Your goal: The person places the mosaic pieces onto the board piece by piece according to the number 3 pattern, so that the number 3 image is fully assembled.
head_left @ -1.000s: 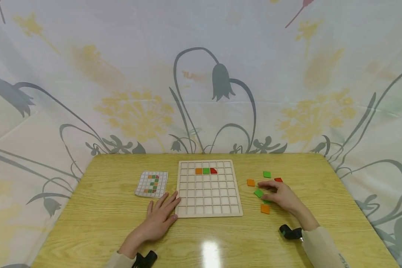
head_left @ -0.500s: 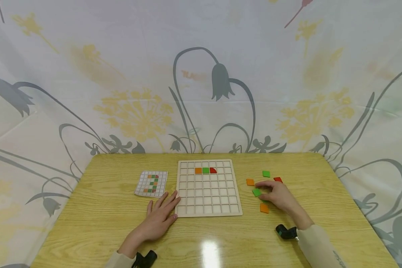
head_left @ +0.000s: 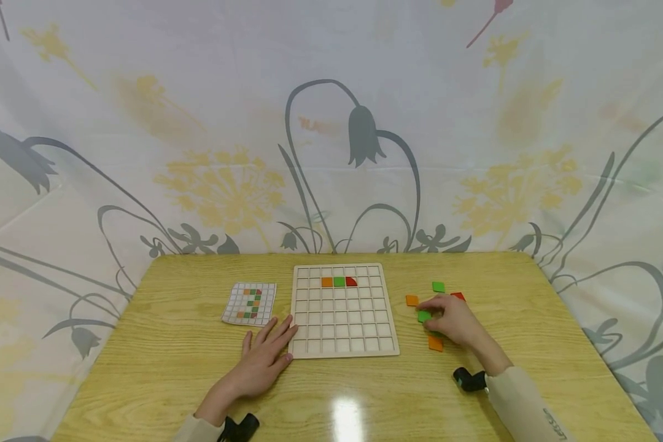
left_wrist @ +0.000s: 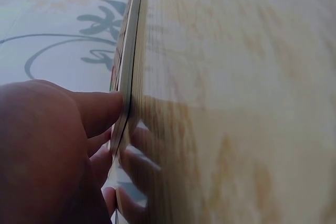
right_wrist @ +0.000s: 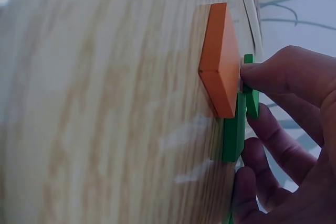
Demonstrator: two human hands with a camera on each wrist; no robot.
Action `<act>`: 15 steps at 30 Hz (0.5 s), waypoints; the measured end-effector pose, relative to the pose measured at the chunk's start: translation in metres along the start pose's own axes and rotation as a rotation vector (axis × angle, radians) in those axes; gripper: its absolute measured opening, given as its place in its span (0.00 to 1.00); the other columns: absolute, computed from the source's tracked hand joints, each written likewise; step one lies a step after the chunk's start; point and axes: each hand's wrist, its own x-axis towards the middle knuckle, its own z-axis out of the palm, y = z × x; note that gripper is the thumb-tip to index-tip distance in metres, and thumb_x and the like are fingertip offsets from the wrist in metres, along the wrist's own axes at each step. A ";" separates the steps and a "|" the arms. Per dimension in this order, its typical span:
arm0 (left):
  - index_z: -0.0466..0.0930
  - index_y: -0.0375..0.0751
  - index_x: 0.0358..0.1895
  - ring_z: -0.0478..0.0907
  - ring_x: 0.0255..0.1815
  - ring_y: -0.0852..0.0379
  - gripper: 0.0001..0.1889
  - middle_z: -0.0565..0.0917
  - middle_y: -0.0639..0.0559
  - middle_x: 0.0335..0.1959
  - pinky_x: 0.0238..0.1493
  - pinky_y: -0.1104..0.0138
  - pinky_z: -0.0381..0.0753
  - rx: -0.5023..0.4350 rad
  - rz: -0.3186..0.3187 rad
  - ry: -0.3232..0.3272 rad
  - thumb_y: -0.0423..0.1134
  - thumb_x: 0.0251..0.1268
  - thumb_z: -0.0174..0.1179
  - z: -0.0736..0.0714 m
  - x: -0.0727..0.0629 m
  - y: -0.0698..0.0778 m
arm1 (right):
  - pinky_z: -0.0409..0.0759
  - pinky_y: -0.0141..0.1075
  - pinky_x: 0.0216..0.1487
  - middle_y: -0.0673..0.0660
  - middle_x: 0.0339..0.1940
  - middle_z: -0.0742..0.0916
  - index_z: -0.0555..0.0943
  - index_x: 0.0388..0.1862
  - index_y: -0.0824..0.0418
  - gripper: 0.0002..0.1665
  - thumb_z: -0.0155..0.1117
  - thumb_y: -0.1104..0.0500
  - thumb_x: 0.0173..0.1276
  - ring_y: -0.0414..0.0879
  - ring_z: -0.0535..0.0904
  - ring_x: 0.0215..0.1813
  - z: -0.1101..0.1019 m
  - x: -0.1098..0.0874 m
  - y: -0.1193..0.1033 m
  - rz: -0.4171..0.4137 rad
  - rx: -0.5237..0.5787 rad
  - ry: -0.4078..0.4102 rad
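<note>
My left hand (head_left: pixel 261 367) lies spread on the table, its fingertips and thumb touching the left edge of the wooden grid board (head_left: pixel 331 344). One row of the board carries an orange tile (head_left: pixel 327 282), a green tile (head_left: pixel 339 282) and a red rounded tile (head_left: pixel 352 282). To the right of the board, my right hand (head_left: pixel 457 320) pinches another green tile (head_left: pixel 424 317) between thumb and fingers. In the right wrist view that pinched green tile (right_wrist: pixel 253 100) sits just above the table, beside an orange tile (right_wrist: pixel 223 61) and a second green tile (right_wrist: pixel 234 135).
Loose around the right hand are a green tile (head_left: pixel 439 286), a red tile (head_left: pixel 458 296) and an orange tile (head_left: pixel 412 301). Left of the board lies a paper card (head_left: pixel 237 304) printed with a coloured grid pattern. A flower-print cloth (head_left: pixel 331 202) hangs behind the table.
The right hand has shifted slightly left, and the green tile at its fingertips has moved a little and turned straighter. The left hand and board stay put.
</note>
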 end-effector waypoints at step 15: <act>0.58 0.44 0.79 0.38 0.80 0.40 0.29 0.49 0.48 0.81 0.66 0.29 0.29 -0.008 -0.003 -0.003 0.42 0.80 0.49 -0.001 0.000 0.001 | 0.77 0.37 0.38 0.52 0.38 0.83 0.88 0.48 0.62 0.18 0.73 0.66 0.57 0.44 0.75 0.37 0.007 0.008 -0.005 -0.056 0.000 0.026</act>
